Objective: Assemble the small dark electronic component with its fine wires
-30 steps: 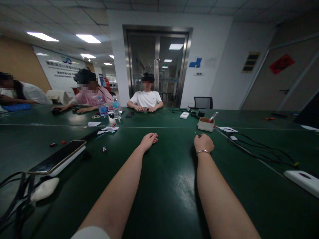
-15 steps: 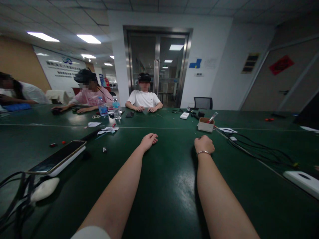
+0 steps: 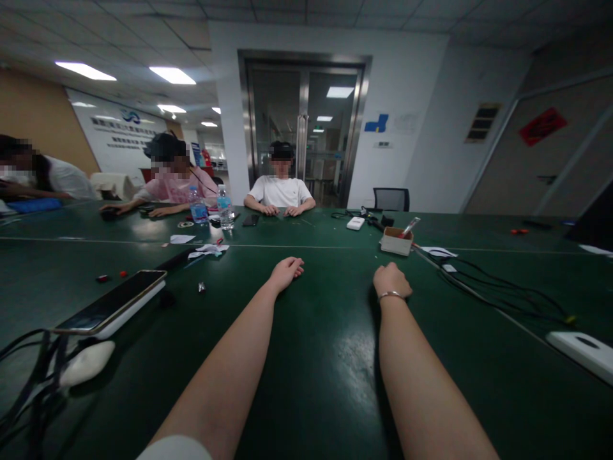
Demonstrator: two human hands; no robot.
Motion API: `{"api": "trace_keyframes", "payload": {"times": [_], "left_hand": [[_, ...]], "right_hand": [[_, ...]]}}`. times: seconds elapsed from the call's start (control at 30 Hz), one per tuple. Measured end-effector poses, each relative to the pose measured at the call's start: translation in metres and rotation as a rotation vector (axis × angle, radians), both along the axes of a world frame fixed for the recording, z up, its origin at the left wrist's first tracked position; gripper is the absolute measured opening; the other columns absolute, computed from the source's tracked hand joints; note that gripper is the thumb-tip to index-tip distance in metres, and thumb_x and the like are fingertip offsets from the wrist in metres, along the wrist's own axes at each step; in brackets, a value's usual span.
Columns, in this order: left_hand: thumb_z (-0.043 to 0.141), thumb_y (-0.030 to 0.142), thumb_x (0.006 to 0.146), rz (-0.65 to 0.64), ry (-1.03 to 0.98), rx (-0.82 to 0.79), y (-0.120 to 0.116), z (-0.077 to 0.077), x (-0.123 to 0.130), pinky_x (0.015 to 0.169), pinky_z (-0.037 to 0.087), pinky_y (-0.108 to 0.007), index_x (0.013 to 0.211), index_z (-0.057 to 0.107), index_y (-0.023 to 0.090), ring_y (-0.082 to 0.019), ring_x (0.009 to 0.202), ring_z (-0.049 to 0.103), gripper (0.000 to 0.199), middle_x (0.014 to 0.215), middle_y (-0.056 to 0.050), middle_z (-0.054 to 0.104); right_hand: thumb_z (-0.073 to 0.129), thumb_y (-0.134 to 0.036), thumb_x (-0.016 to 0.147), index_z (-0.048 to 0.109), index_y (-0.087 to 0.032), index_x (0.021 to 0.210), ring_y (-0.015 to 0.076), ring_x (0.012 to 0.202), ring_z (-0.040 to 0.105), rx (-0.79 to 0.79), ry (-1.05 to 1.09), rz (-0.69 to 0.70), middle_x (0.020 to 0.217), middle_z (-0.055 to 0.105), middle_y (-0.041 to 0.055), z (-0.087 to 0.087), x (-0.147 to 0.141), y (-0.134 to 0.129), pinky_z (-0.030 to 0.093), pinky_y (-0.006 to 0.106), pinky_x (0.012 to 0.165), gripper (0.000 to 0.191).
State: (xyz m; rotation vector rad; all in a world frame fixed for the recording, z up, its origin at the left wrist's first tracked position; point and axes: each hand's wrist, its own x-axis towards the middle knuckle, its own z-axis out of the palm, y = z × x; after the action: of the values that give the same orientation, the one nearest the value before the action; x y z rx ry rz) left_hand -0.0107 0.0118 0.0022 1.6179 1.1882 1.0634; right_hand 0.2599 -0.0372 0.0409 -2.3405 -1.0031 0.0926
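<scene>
The left hand [image 3: 287, 273] rests slack and half curled on the bench [image 3: 325, 345], seemingly gripping nothing, its weight probably let down there; the right hand [image 3: 391, 281] is balled into a fist (whether around anything, I cannot tell). Just beyond the fist stands the box [image 3: 395, 246], its wall propping a slanting stick [image 3: 410, 227] apparently too long to lie inside.
</scene>
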Motion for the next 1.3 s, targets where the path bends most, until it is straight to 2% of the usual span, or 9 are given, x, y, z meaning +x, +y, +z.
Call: {"api": "trace_keyframes", "payload": {"times": [0.17,0.47,0.67,0.87,1.1,1.2,1.3], "left_hand": [[0.044,0.041,0.088,0.009,0.006,0.002,-0.003,0.003,0.001,0.07,0.046,-0.027,0.099,0.061,0.012,-0.014,0.075,0.057,0.035,0.089,-0.009,0.064],[0.044,0.039,0.088,0.004,-0.003,0.007,0.007,-0.005,0.001,0.069,0.045,-0.026,0.099,0.061,0.011,-0.013,0.073,0.056,0.035,0.087,-0.008,0.063],[0.046,0.042,0.087,0.006,-0.01,0.006,0.007,-0.006,0.001,0.069,0.045,-0.026,0.099,0.062,0.012,-0.013,0.074,0.057,0.036,0.087,-0.008,0.064],[0.046,0.042,0.087,0.005,-0.01,0.017,0.006,-0.005,0.001,0.069,0.045,-0.026,0.098,0.062,0.012,-0.013,0.074,0.058,0.036,0.087,-0.009,0.065],[0.045,0.04,0.087,-0.001,-0.002,0.018,0.004,-0.004,-0.001,0.07,0.046,-0.027,0.1,0.062,0.012,-0.014,0.075,0.058,0.035,0.089,-0.009,0.065],[0.045,0.04,0.087,0.002,-0.007,0.016,0.003,-0.003,-0.001,0.07,0.046,-0.027,0.099,0.062,0.012,-0.014,0.075,0.058,0.035,0.088,-0.009,0.065],[0.045,0.039,0.088,0.007,-0.009,0.016,0.004,-0.004,0.0,0.069,0.046,-0.026,0.098,0.062,0.011,-0.013,0.073,0.057,0.034,0.086,-0.009,0.065]], "right_hand": [[0.041,-0.031,0.089,0.061,-0.015,0.103,0.033,0.104,0.059,0.044,-0.101,0.009,0.103,0.065,0.0185,-0.007,-0.004,0.002,0.04,0.051,0.083,0.029],[0.041,-0.031,0.09,0.061,-0.014,0.104,0.034,0.109,0.051,0.069,-0.182,0.041,0.108,0.064,0.0173,-0.009,-0.009,0.004,0.036,0.051,0.084,0.03],[0.042,-0.032,0.089,0.062,-0.014,0.098,0.0339,0.106,0.053,0.091,-0.212,0.037,0.1,0.066,0.0163,-0.01,-0.009,0.005,0.037,0.051,0.084,0.028],[0.036,-0.032,0.09,0.05,-0.008,0.11,0.032,0.097,0.062,0.153,-0.067,0.002,0.1,0.065,0.0218,-0.005,-0.011,0.006,0.045,0.042,0.076,0.034],[0.036,-0.027,0.09,0.042,-0.007,0.114,0.0298,0.092,0.064,0.291,0.048,-0.027,0.097,0.064,0.0223,-0.007,0.002,0.009,0.045,0.036,0.075,0.032],[0.045,-0.031,0.088,0.049,-0.01,0.106,0.0292,0.098,0.061,0.378,-0.006,-0.027,0.103,0.061,0.0211,-0.011,0.009,0.009,0.044,0.035,0.078,0.028],[0.056,-0.034,0.081,0.057,-0.013,0.091,0.0283,0.098,0.059,0.38,-0.061,0.049,0.102,0.061,0.0188,-0.012,0.01,0.008,0.044,0.034,0.081,0.024]]}}
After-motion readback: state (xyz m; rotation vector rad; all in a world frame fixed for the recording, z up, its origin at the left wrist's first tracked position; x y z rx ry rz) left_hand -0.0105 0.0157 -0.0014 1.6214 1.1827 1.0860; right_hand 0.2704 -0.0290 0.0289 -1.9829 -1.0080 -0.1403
